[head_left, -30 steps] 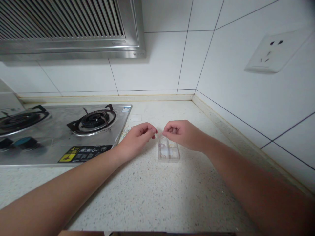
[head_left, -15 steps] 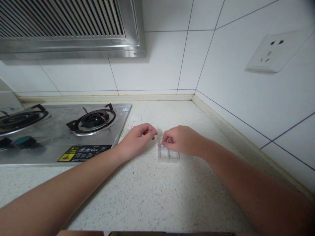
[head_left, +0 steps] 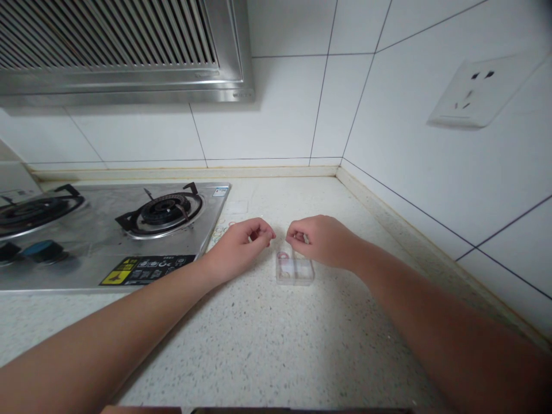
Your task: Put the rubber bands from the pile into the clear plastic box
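A small clear plastic box [head_left: 302,273] with compartments rests on the counter. In its far left compartment lies a pinkish ring-shaped piece [head_left: 283,256]; a paler, smaller one seems to lie nearer the front. My right hand [head_left: 321,238] hovers just above the box's far edge, thumb and fingertips together. To the left of the box, my left hand [head_left: 244,241] is closed in a pinch, its fingertips facing the right hand. Whatever either pinch holds, if anything, is too small to make out. Several thin coloured rings [head_left: 219,231] lie behind my left hand, partly hidden by it.
A steel gas hob [head_left: 99,230] with black burners and knobs borders the work area on the left. Above it hangs a range hood [head_left: 150,86]. A flat clear piece [head_left: 238,206] lies behind the rings. White tiled walls meet in a corner, with a socket [head_left: 478,92] on the right.
My right hand has risen from the box and shifted slightly back. The pinkish ring, partly covered by its fingertips before, now shows in the box. My left hand has hardly moved.
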Available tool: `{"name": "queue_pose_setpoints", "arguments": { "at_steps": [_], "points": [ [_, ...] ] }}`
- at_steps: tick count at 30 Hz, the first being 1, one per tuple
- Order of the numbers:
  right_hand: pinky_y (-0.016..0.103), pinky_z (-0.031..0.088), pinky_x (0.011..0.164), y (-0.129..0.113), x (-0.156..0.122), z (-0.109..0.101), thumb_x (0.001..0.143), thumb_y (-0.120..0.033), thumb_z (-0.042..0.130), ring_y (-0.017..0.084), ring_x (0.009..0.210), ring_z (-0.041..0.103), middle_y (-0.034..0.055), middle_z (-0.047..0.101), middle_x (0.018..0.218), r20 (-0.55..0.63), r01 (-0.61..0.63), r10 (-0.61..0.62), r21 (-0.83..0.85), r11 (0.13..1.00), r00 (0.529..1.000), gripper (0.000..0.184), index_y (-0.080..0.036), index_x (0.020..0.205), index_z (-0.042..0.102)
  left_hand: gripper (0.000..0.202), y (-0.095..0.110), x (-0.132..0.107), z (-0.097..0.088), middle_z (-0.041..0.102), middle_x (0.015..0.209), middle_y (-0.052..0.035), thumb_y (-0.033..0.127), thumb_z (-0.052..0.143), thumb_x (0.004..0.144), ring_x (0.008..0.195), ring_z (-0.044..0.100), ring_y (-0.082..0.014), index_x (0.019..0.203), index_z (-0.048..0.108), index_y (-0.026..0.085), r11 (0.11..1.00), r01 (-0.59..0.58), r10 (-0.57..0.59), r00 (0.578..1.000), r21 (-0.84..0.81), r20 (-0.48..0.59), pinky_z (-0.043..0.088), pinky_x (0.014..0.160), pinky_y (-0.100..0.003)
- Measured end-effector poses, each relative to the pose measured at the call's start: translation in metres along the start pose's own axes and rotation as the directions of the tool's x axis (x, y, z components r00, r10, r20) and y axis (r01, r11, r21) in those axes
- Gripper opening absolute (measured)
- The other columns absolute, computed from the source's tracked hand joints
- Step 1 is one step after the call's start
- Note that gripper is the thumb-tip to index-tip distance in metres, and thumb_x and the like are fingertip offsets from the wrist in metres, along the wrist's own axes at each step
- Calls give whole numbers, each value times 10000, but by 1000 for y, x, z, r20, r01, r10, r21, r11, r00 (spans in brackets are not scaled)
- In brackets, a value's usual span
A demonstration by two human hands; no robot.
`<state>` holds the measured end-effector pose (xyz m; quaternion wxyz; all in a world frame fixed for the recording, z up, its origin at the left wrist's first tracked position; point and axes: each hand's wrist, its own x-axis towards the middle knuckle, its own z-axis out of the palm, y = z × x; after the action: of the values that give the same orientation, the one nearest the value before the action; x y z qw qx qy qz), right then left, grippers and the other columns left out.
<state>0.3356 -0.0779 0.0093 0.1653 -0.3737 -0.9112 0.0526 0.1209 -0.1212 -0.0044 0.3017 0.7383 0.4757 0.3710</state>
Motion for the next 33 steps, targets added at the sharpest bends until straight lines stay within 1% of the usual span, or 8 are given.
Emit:
{"name": "queue_pose_setpoints", "arguments": {
  "at_steps": [3, 7, 12, 15, 19, 24, 28, 33],
  "points": [
    [279, 306, 601, 5, 0, -1, 855, -313, 555, 124, 644, 549, -10, 667, 724, -29, -15, 15, 1, 1000, 999, 164, -230, 863, 697, 183, -1, 0, 0, 636, 806, -19, 274, 493, 897, 775, 567, -146, 869, 628, 154, 999, -28, 28, 1000, 39, 2, 409, 708, -265],
    [279, 303, 603, 14, 1, 0, 862, -320, 541, 126, 645, 551, -3, 660, 714, -53, -40, 39, -16, 999, 998, 185, -218, 844, 694, 170, -2, -1, 0, 638, 805, -6, 253, 500, 898, 735, 546, -128, 898, 644, 165, 993, -59, 57, 998, 103, 23, 392, 671, -245],
    [273, 301, 597, 28, 3, 3, 878, -322, 522, 119, 620, 524, 6, 653, 717, -112, -62, 64, 26, 998, 992, 204, -200, 847, 682, 179, 0, -2, 0, 617, 769, 1, 261, 491, 906, 651, 494, -110, 882, 637, 160, 988, -56, 47, 997, 145, 66, 360, 610, -230],
    [268, 299, 591, 32, 3, 4, 878, -324, 519, 118, 616, 520, 5, 649, 710, -95, -65, 69, 45, 997, 993, 205, -197, 846, 677, 182, -1, -2, 1, 613, 761, 2, 263, 486, 905, 618, 474, -104, 888, 636, 161, 988, -51, 38, 995, 148, 92, 348, 587, -227],
    [266, 307, 599, 31, 2, 5, 871, -314, 523, 118, 617, 525, 5, 647, 706, -54, -50, 52, 36, 998, 997, 193, -201, 841, 676, 178, -2, -2, 1, 607, 752, 2, 259, 485, 899, 614, 467, -104, 876, 632, 161, 987, -56, 42, 995, 151, 93, 341, 577, -223],
    [266, 316, 610, 31, 3, 5, 874, -312, 524, 122, 626, 529, 13, 644, 706, -44, -44, 46, 36, 998, 998, 193, -196, 847, 676, 188, -2, -2, 1, 595, 724, 3, 271, 485, 896, 589, 450, -101, 877, 634, 157, 988, -41, 27, 995, 150, 95, 329, 556, -218],
    [265, 315, 607, 32, 3, 5, 869, -315, 526, 120, 626, 533, 6, 647, 707, -21, -45, 45, 15, 999, 999, 187, -204, 842, 675, 190, -4, -2, 0, 589, 724, 5, 275, 484, 897, 585, 441, -99, 883, 634, 159, 988, -50, 35, 994, 148, 102, 328, 554, -217],
    [270, 323, 624, 33, 2, 7, 855, -298, 549, 127, 671, 560, 8, 664, 744, -11, -30, 30, 3, 1000, 1000, 160, -209, 863, 681, 193, -5, -2, 0, 591, 723, 6, 278, 485, 899, 591, 447, -101, 885, 637, 160, 988, -56, 40, 993, 147, 110, 329, 561, -217]
  ]
}}
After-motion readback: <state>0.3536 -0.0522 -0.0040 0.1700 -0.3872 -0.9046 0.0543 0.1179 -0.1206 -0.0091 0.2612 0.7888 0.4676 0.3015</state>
